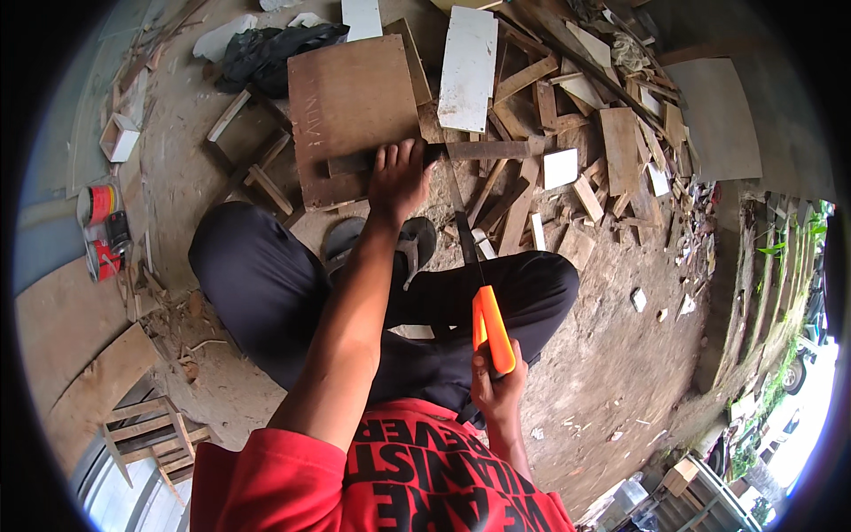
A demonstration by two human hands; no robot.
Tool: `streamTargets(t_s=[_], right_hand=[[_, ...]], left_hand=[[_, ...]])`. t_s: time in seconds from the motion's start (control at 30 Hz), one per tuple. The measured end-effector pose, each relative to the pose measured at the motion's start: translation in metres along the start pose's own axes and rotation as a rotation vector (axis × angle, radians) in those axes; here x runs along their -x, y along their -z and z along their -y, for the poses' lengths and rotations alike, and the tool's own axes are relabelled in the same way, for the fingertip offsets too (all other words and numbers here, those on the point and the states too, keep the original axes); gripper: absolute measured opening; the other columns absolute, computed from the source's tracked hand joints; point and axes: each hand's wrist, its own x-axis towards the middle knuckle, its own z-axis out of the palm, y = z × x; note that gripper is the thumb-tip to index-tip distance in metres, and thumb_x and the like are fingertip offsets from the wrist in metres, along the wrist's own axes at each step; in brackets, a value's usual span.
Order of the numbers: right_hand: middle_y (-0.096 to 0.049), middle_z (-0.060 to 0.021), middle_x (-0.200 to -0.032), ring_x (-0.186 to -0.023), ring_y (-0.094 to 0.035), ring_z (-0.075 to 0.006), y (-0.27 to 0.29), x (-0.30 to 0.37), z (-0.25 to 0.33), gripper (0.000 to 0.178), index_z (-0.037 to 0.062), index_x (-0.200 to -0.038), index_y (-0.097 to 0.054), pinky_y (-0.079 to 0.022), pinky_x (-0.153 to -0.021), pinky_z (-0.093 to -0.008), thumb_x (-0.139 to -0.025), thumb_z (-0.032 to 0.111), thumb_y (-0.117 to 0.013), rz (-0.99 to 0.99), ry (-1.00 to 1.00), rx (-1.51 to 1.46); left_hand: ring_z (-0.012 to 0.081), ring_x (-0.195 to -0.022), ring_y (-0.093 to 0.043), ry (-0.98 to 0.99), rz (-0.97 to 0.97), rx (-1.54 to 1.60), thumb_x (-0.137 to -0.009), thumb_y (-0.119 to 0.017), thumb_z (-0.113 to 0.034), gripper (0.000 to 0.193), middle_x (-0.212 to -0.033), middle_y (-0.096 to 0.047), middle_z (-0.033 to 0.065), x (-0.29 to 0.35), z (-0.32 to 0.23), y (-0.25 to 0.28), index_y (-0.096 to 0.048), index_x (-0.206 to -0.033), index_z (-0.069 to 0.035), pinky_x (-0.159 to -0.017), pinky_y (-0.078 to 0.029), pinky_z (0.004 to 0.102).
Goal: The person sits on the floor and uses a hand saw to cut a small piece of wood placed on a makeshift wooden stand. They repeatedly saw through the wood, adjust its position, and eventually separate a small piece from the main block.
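My right hand [498, 383] is wrapped round the orange handle of a hand saw [493, 330]. The saw's dark, narrow blade runs away from me and its far end meets a wooden strip [490, 150]. That strip lies crosswise, its left part over a brown plywood board [355, 102] and its right part sticking out past the board's edge. My left hand [399, 176] presses down on the strip, just left of the blade, with its fingers curled over the far edge.
Scrap wood [523, 89] is piled at the far right, with a white board [467, 66] among it. A black plastic bag [270, 53] lies at the far left. Red cans [104, 232] stand by the left wall. A small wooden rack [155, 439] is at the near left.
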Motion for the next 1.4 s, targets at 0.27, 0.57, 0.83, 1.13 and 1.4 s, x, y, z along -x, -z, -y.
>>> streamTargets(t_s=[0.27,0.57,0.83,1.13,1.4], right_hand=[[-0.064,-0.0131,-0.074,-0.064,-0.068,-0.0221,0.022,0.029,0.003,0.019,-0.0033,-0.102,-0.062,-0.050,-0.060,-0.0313,-0.090,0.011,-0.066,-0.036,-0.164,-0.050],[-0.066,-0.0110,-0.073,-0.068,-0.057,-0.0103,-0.091,-0.229,0.001,0.032,-0.0037,-0.113,-0.065,-0.051,-0.064,-0.0327,-0.096,0.024,-0.069,-0.109,0.106,-0.098],[-0.057,-0.0043,-0.062,-0.063,-0.050,-0.0052,-0.105,-0.185,-0.046,0.023,-0.0022,-0.093,-0.064,-0.043,-0.056,-0.0284,-0.096,0.020,-0.068,-0.119,-0.008,-0.260],[-0.056,-0.0080,-0.061,-0.063,-0.048,-0.0039,-0.027,-0.022,0.001,0.012,-0.0020,-0.093,-0.062,-0.045,-0.054,-0.0276,-0.091,0.007,-0.069,-0.069,-0.167,-0.057],[-0.060,-0.0003,-0.066,-0.065,-0.054,-0.0043,-0.013,-0.051,0.040,0.015,-0.0044,-0.095,-0.064,-0.044,-0.057,-0.0248,-0.095,0.011,-0.063,-0.112,-0.113,-0.026]], left_hand=[[0.0273,-0.118,-0.052,0.026,0.093,-0.002,-0.097,-0.058,-0.038,0.049,-0.128,-0.055,0.0096,0.001,0.005,0.004,-0.051,-0.135,-0.007,-0.108,-0.036,0.0472],[0.0272,-0.102,-0.056,-0.019,-0.053,0.003,-0.095,-0.056,-0.039,0.042,-0.108,-0.059,0.0110,0.001,-0.001,0.005,-0.059,-0.121,-0.005,-0.099,-0.042,0.0451],[0.0286,-0.101,-0.057,-0.033,-0.048,0.019,-0.093,-0.058,-0.035,0.037,-0.105,-0.060,0.0112,0.000,0.000,0.005,-0.059,-0.118,-0.007,-0.099,-0.041,0.0447],[0.0280,-0.110,-0.054,0.007,0.016,0.032,-0.091,-0.064,-0.039,0.047,-0.118,-0.056,0.0093,-0.001,0.001,0.002,-0.054,-0.126,-0.008,-0.105,-0.037,0.0465],[0.0277,-0.114,-0.053,0.002,0.012,0.016,-0.098,-0.054,-0.041,0.047,-0.121,-0.057,0.0098,0.006,0.004,-0.005,-0.054,-0.132,-0.008,-0.108,-0.036,0.0468]])
